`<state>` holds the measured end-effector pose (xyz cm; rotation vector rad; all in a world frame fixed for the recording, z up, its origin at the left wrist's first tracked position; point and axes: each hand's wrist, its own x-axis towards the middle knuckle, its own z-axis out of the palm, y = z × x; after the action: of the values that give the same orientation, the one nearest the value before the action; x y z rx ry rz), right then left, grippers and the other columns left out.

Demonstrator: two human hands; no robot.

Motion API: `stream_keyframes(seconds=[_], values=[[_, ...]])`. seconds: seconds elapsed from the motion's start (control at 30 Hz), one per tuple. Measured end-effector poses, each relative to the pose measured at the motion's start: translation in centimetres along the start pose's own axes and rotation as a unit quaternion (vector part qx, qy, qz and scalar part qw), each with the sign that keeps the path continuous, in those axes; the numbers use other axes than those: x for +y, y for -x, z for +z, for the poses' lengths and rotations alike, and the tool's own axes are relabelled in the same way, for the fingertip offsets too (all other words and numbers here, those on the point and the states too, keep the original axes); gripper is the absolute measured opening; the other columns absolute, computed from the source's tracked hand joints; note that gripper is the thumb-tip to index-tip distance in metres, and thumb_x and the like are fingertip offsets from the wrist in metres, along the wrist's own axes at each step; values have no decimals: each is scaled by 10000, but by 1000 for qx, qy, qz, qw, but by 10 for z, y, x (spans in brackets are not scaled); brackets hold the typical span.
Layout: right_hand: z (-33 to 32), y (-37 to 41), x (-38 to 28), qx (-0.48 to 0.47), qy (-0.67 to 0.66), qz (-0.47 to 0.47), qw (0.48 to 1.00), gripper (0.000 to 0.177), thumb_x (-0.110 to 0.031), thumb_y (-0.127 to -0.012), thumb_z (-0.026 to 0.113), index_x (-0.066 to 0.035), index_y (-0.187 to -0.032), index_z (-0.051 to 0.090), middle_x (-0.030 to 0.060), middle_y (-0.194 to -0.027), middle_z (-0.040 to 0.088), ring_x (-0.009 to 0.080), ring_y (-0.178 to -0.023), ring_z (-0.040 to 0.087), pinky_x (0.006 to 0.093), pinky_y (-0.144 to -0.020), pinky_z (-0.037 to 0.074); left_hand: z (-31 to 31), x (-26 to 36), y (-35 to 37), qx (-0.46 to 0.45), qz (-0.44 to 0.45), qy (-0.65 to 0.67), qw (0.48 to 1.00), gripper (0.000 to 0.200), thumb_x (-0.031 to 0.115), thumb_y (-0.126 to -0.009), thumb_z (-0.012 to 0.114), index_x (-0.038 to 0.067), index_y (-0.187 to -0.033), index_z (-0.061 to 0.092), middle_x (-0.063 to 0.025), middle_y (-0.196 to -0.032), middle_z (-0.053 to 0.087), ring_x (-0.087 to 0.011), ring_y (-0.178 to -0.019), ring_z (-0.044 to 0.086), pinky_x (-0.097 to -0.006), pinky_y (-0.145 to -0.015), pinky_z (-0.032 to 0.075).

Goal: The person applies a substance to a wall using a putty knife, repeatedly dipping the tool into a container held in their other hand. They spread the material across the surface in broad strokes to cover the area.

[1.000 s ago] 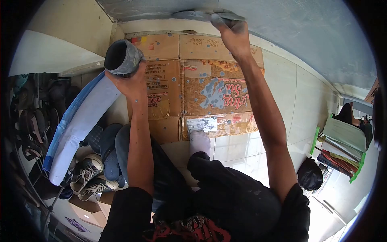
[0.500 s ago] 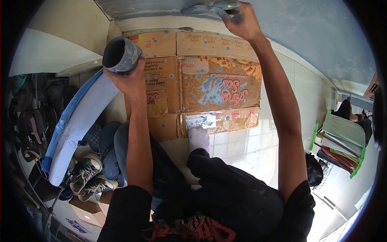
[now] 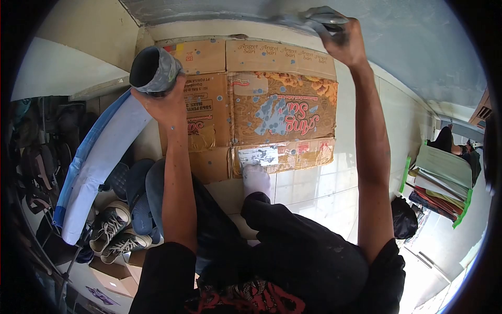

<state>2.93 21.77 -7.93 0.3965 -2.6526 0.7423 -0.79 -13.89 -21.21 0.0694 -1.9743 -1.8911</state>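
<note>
My left hand (image 3: pixel 164 107) is wrapped round a paint-smeared grey can (image 3: pixel 168 68), tilted so that its dark mouth faces left. What lies inside the can is too dark to make out. Up at the wall, my right hand (image 3: pixel 348 44) grips a paintbrush (image 3: pixel 333 19) coated in grey paint. Its bristle end points left and is blurred against the lower part of the grey-blue painted wall (image 3: pixel 413 47). Below both hands, flattened cardboard (image 3: pixel 324 115) spotted with grey paint covers the floor beside the wall.
A long white-and-blue roll (image 3: pixel 99 162) leans at the left, near sneakers (image 3: pixel 112 225) and an open cardboard box (image 3: pixel 117 275). My foot (image 3: pixel 256 180) rests at the cardboard's near edge. On the right are a rack of cloths (image 3: pixel 439 180) and a black bag (image 3: pixel 404 217).
My right hand has moved to the right and slightly down along the wall with the paintbrush. My left hand and the can have shifted only slightly left in view.
</note>
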Motion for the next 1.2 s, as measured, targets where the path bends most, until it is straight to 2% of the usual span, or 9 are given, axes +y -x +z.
stream_keyframes(seconds=[0.1, 0.17, 0.27, 0.37, 0.63, 0.77, 0.9, 1.07, 1.2], values=[[20, -11, -20, 9, -46, 13, 999, 231, 16, -891, 682, 5, -1116, 731, 103, -1063, 769, 166, -888, 726, 301, -820, 586, 0, -1, 2, -7, -4, 3, 1000, 798, 41, -686, 885, 13, -1366, 466, -128, -1322, 521, -243, -1228, 520, -375, -1099, 396], [26, -17, -29, 11, -35, 102, 994, 202, -41, -888, 706, 23, -1079, 686, 189, -1008, 749, 259, -907, 742, 385, -730, 599, 0, -4, 2, -5, 9, -8, 1000, 800, 50, -692, 890, 11, -1367, 462, -130, -1333, 515, -243, -1231, 517, -375, -1102, 394], [8, 1, 8, -21, 49, 49, 997, 218, 13, -872, 688, -6, -1084, 734, 120, -1005, 769, 225, -864, 757, 319, -806, 601, -2, -11, 1, -4, 15, 0, 1000, 799, 38, -698, 886, 8, -1369, 455, -130, -1340, 508, -240, -1230, 516, -373, -1106, 393], [-11, 21, 39, -40, 46, 20, 998, 216, 21, -873, 682, 2, -1082, 734, 105, -1023, 774, 218, -879, 757, 322, -815, 607, 0, -5, 0, -2, 2, 26, 1000, 804, 6, -692, 878, 6, -1373, 449, -131, -1348, 502, -236, -1234, 514, -372, -1114, 394], [7, 18, 23, 60, -14, 3, 998, 286, -7, -850, 713, -44, -1133, 724, 71, -990, 788, 160, -846, 761, 307, -805, 619, 3, -8, 1, -9, 3, 8, 1000, 809, -3, -675, 877, 2, -1365, 454, -133, -1332, 520, -234, -1228, 529, -375, -1105, 409], [41, 20, 10, 21, -9, 3, 1000, 270, -33, -841, 715, -45, -1111, 714, 124, -974, 777, 249, -799, 767, 328, -730, 614, 3, -2, 4, -20, 7, 16, 1000, 799, 2, -682, 876, 1, -1362, 456, -137, -1327, 526, -238, -1218, 539, -377, -1094, 419], [43, 41, 15, 6, 42, 37, 998, 211, -43, -881, 711, -48, -1091, 718, 124, -949, 771, 258, -804, 764, 336, -698, 607, 2, -4, 2, -7, -4, 35, 999, 792, 12, -686, 879, 1, -1357, 460, -140, -1328, 525, -238, -1219, 538, -375, -1093, 418], [20, 60, 7, 70, -46, 76, 994, 173, 25, -900, 697, -3, -1059, 757, 76, -1028, 783, 138, -907, 736, 301, -811, 609, 3, -1, 2, -1, -1, 31, 1000, 806, 36, -682, 889, -3, -1364, 460, -141, -1327, 523, -239, -1226, 531, -372, -1100, 409], [23, 40, -12, 91, -10, 85, 992, 184, 27, -895, 704, -14, -1067, 758, 70, -1018, 783, 135, -890, 738, 289, -806, 606, 4, -1, 4, -5, -9, 7, 1000, 814, 37, -678, 890, -3, -1367, 459, -139, -1323, 525, -240, -1227, 529, -373, -1102, 406]])
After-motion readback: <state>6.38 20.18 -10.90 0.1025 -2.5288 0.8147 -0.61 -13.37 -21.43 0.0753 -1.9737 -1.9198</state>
